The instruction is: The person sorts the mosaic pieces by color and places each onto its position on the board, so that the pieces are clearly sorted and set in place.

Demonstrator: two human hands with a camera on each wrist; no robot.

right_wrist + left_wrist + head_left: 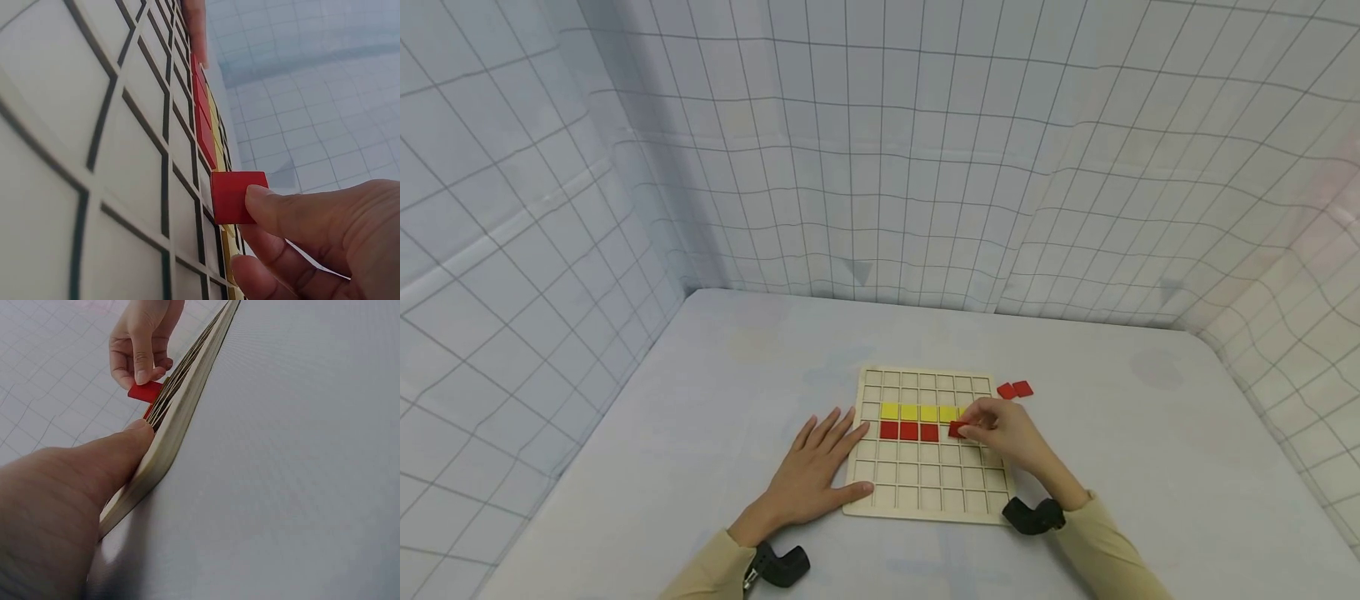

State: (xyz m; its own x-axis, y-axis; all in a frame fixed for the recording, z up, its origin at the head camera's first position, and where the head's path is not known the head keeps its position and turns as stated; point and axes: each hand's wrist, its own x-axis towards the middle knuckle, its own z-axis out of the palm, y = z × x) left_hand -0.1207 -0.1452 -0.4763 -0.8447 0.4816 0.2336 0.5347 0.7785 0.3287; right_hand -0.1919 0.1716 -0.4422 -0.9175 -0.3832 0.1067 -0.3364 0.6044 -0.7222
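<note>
A pale wooden grid board lies on the table, with a row of yellow square tiles in its slots. Just below them sit 3 red square tiles side by side. Between thumb and fingers, my right hand pinches another red tile, held over the board to the right of that red row. My left hand lies flat with spread fingers at the board's left edge, the thumb resting on its border. The right fingers hide the right end of the yellow row.
Two loose red tiles lie on the white table beyond the board's upper right corner. Gridded white curtains surround the table at the back and sides. Each wrist carries a black camera mount.
</note>
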